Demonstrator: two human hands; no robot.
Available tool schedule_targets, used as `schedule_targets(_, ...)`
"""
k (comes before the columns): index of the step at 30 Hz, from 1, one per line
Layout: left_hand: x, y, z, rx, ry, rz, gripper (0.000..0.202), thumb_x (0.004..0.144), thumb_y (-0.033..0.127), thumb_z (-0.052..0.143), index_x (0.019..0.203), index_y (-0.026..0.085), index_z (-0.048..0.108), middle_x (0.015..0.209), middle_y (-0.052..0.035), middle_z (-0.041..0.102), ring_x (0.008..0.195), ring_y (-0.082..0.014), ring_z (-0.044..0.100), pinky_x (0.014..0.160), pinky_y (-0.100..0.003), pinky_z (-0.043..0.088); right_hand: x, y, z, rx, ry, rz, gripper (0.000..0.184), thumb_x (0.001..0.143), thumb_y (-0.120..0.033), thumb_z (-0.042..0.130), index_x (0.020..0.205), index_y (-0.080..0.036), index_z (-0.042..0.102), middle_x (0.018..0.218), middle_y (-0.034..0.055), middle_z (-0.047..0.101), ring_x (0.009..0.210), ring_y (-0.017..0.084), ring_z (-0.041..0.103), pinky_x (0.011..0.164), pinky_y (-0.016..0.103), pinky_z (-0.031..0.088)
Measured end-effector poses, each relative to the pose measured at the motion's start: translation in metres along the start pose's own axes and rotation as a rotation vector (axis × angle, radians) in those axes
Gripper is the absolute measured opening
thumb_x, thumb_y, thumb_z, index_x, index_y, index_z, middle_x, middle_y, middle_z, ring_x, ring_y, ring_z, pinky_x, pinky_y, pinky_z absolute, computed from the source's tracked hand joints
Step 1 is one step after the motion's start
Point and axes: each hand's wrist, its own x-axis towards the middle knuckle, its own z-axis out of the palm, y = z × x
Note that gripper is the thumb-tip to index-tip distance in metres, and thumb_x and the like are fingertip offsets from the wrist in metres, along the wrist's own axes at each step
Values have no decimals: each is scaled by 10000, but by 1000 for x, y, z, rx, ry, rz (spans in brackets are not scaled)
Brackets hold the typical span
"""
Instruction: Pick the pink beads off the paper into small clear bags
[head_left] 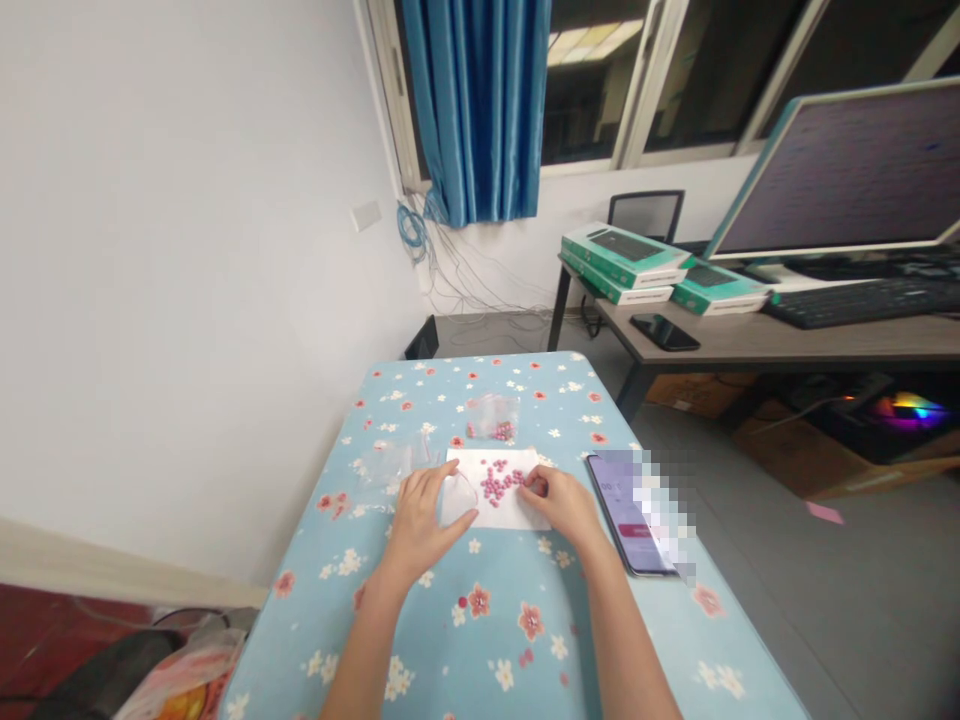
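My left hand (424, 522) curves around a small clear plastic container (459, 500) lying on a white paper sheet (517, 517). Its fingers rest on the container's top. My right hand (559, 505) sits at the paper's right side, its pinched fingertips beside a loose cluster of small pink beads (499, 482). Whether those fingertips hold a bead is hidden. Just beyond the paper lies a clear plastic bag with more pink beads (493, 417). Another clear plastic bag (386, 462) lies to the left of the paper.
A smartphone (626, 515), partly pixelated, lies right of my right hand on the blue floral tablecloth (480, 620). Behind the table, a desk holds green boxes (622, 258), a black phone, a keyboard and a monitor. A white wall runs along the left.
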Motion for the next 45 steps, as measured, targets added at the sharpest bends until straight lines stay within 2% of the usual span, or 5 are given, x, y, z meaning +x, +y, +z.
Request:
schedule_targets(9,-2,0,39,-98,98,-42,551,742,282,670,1246,256,450,1062,-42,645,1004,-238,543,903,-394,402,1,2,2,19,4,-14,139,758,-321,555,734,-211,636,642,9,628,608,153,547,538,240,283)
schedule_targets(18,-3,-3,43,-126,71,-30,586,732,295,690,1251,252,423,1075,-36,647,1012,-234,531,912,-396,400,1,-2,3,328,13,-110,207,781,-372,567,785,-185,656,592,-10,562,539,128,483,535,238,331)
schedule_targets(31,-6,1,45,-93,4,9,682,697,287,710,1288,258,370,1163,-40,591,1072,-240,494,954,-414,381,-1,-12,17,595,-154,-186,165,781,-329,608,815,-174,654,630,-29,522,529,91,393,517,220,310)
schedule_targets(38,-5,2,42,-87,-2,-4,656,709,288,698,1280,259,376,1148,-40,590,1059,-237,494,937,-405,380,-1,-12,16,558,-158,-201,183,782,-321,595,863,-176,673,684,-7,581,538,98,414,519,222,313)
schedule_targets(45,-3,-2,32,-61,-31,-38,671,689,274,712,1275,272,384,1131,-24,600,1046,-236,499,930,-402,369,-3,-11,10,173,-56,-175,139,745,-322,608,777,-191,642,608,-19,564,568,125,490,550,228,304)
